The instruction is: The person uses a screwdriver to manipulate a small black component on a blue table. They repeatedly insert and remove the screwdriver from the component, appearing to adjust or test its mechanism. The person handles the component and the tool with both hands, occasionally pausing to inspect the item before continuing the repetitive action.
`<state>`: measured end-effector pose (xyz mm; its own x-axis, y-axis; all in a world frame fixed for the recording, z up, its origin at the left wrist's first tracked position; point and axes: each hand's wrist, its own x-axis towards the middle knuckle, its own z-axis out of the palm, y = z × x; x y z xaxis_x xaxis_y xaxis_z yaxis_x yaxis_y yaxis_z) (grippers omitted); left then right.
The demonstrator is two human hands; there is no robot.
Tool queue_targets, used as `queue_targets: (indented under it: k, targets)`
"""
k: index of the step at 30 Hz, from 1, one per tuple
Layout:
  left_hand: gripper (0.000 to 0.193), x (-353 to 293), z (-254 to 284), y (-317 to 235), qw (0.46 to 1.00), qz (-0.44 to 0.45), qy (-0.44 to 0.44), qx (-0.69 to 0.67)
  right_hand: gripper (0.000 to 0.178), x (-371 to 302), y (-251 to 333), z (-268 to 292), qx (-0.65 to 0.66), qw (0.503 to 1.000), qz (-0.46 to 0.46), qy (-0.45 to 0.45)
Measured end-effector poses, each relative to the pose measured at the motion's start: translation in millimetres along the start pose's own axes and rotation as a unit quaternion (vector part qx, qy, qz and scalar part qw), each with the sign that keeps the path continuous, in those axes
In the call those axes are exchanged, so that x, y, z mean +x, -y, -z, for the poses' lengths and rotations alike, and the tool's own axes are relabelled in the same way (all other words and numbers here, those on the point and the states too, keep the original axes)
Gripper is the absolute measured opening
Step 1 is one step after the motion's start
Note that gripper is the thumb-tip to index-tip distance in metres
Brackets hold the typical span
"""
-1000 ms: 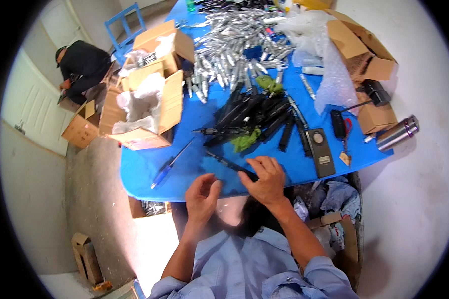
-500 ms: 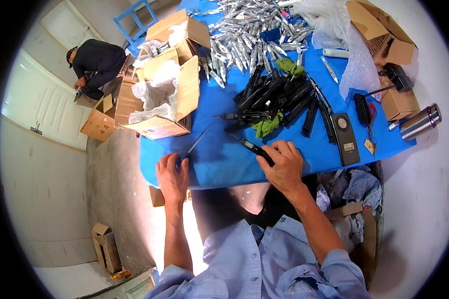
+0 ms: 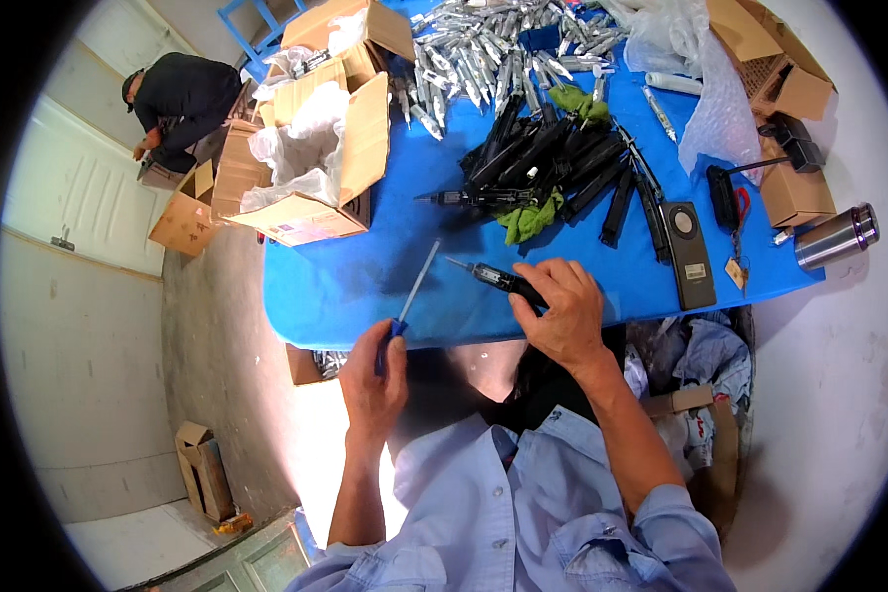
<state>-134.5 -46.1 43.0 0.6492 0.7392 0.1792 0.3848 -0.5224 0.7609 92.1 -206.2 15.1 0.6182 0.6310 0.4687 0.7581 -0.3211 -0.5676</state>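
My left hand (image 3: pixel 375 380) is closed round the blue handle of a screwdriver (image 3: pixel 421 280), its thin shaft slanting up and to the right over the table's near edge. In my right hand (image 3: pixel 566 318) is a slim black pen-shaped tool (image 3: pixel 491 276) with a thin metal tip pointing left toward the screwdriver's shaft. A small gap lies between the two tips. Just beyond, a heap of similar black tools (image 3: pixel 523 163) lies on the blue-covered table (image 3: pixel 331 296), with a green cloth (image 3: pixel 530 219) partly under it.
Open cardboard boxes with plastic wrapping (image 3: pixel 353 148) stand at left. Many silvery wrapped pieces (image 3: pixel 464 59) cover the far side. At right are a flat grey device (image 3: pixel 688 257), red-handled keys (image 3: pixel 740 202), a steel flask (image 3: pixel 837 237) and bubble wrap (image 3: pixel 705 109). Another person (image 3: pixel 183 104) bends over at far left.
My left hand has moved right and nearer to me, bringing the screwdriver close to the black tool. My right hand keeps its hold, with the tool turned slightly flatter.
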Motion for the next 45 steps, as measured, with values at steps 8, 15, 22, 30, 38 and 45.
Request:
queue_targets:
  k: [8,15,22,30,38,45]
  targets:
    - [0.030,-28,-4,-1,0.998,-0.049,0.011,-0.036,0.027,-16,23,13,0.020,0.990,-0.099,0.101]
    - [0.031,-38,4,-16,0.997,-0.065,0.046,-0.022,0.038,-48,43,27,0.038,0.959,-0.210,0.186]
    - [0.033,-49,9,-12,0.995,-0.065,0.079,-0.013,0.030,-60,50,24,0.079,0.944,-0.255,0.193]
    - [0.036,-51,8,-8,0.994,-0.077,0.078,-0.016,0.024,-66,43,5,0.230,0.910,-0.275,0.207]
    - [0.038,-52,5,-7,0.992,-0.095,0.083,-0.001,0.027,-66,36,-7,0.366,0.834,-0.353,0.214]
    - [0.036,-52,5,-10,0.992,-0.104,0.073,-0.008,0.029,-76,31,-17,0.373,0.843,-0.332,0.202]
